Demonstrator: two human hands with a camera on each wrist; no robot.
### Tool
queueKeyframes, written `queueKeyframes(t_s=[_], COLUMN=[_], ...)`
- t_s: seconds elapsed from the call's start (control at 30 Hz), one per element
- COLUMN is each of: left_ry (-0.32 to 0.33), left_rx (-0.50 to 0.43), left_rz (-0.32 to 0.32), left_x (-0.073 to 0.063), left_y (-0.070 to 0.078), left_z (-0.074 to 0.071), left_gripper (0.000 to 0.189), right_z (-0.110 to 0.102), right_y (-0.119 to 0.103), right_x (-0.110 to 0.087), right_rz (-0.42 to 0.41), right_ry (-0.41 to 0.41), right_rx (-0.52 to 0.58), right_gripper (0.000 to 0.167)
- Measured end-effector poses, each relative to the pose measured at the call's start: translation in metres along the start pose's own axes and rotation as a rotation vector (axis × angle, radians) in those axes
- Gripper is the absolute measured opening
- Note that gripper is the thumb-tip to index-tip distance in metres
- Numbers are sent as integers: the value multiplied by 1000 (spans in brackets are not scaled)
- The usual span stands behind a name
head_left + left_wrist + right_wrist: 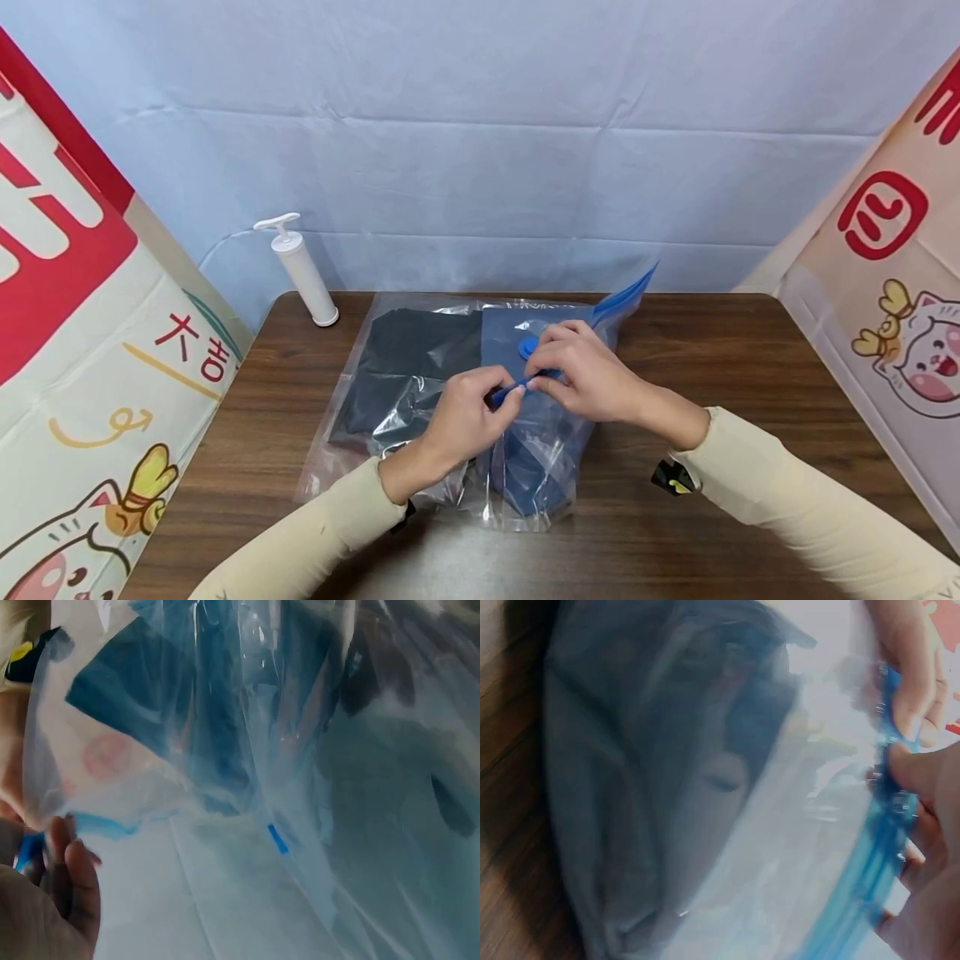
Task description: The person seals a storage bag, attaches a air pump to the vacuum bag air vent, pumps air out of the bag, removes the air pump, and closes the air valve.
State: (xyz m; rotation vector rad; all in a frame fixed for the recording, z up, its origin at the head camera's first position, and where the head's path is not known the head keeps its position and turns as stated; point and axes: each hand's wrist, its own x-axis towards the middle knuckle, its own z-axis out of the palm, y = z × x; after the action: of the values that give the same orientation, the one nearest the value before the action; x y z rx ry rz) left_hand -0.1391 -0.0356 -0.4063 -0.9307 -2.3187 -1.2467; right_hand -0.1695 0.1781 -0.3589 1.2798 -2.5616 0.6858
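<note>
A clear plastic vacuum storage bag [330, 454] lies on the table with folded black cloth [412, 342] and blue-grey cloth [498, 333] inside. Its blue zip edge [626, 293] is lifted at the right, running from the far corner down to both hands. My left hand [467, 414] pinches this edge between thumb and fingers. Close beside it, my right hand [592, 379] pinches the same strip, as the right wrist view also shows. A round blue valve [527, 347] on the bag sits just beyond the right hand's fingers, partly covered by them.
A white hand pump [306, 275] stands upright at the table's back left corner. The brown wooden table [705, 358] ends at a pale cloth backdrop [465, 167]. Printed cloths hang at left [172, 400] and right [862, 333].
</note>
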Motion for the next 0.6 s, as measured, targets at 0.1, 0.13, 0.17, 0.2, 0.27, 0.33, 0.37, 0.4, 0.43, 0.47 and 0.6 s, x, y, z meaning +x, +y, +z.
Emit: queueKeyframes(t_s=[0.1,0.13,0.17,0.2,0.27,0.33,0.37,0.4,0.43,0.47,0.6], left_ry=[-10,-14,-21,-27,-34,-34,-33,-28,-22,-16,0], left_rx=[-17,-17,-16,-14,-13,-10,-8,-8,-5,-5,-15], left_rz=[-65,-83,-95,-103,-112,-119,-123,-126,-129,-132,-149], left_x=[1,1,1,1,1,1,1,1,1,1,2], left_y=[-2,-2,-2,-3,-3,-4,-3,-4,-3,-3,-1], left_z=[-1,-2,-2,-2,-2,-1,-1,-1,0,0,2], left_gripper=[18,16,15,13,12,11,10,9,8,6,2], right_z=[-2,-3,-5,-6,-8,-9,-9,-9,-8,-8,-6], right_y=[1,2,3,4,5,7,8,9,9,9,7], right_x=[0,0,0,-1,-2,-3,-3,-3,-2,-2,-1], right_rz=[62,83,101,117,143,159,162,165,166,165,167], right_ry=[-39,-53,-66,-76,-88,-93,-93,-89,-87,-84,-63], right_rx=[34,47,62,75,102,114,118,119,119,116,106], right_gripper=[6,8,10,11,12,11,11,10,9,9,8])
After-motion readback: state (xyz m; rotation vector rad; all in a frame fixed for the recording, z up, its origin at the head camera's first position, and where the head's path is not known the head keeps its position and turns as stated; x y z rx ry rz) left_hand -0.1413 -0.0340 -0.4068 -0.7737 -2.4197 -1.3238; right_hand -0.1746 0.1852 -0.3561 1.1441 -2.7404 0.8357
